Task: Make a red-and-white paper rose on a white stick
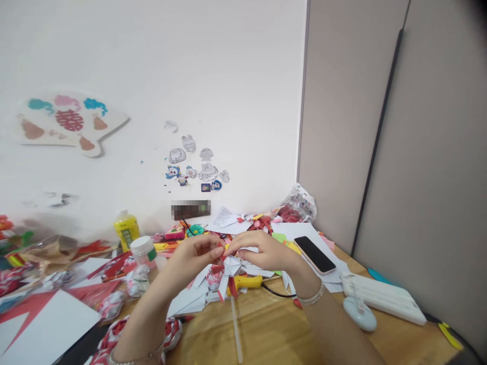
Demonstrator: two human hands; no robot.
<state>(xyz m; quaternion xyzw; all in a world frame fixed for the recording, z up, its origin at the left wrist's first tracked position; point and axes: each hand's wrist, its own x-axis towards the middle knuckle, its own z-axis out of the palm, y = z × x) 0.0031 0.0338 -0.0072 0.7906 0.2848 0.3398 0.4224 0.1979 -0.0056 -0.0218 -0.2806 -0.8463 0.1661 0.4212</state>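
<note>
My left hand (200,253) is closed in a pinch on a small piece of red and white folded paper (232,266), which hangs below the fingertips. The fingers of my right hand (262,249) bend in from the other side and pinch the same piece; my two sets of fingertips nearly meet. Part of the paper is hidden behind my fingers. Just below my hands, a yellow hot glue gun (249,282) lies on its side, with a translucent glue stick (236,329) pointing toward me.
White and red paper scraps cover the back of the wooden table (281,324). At left stand a yellow glue bottle (127,230) and a white-lidded jar (143,248). A phone (315,255), a white power strip (384,296) and a wall (236,76) bound the right and back.
</note>
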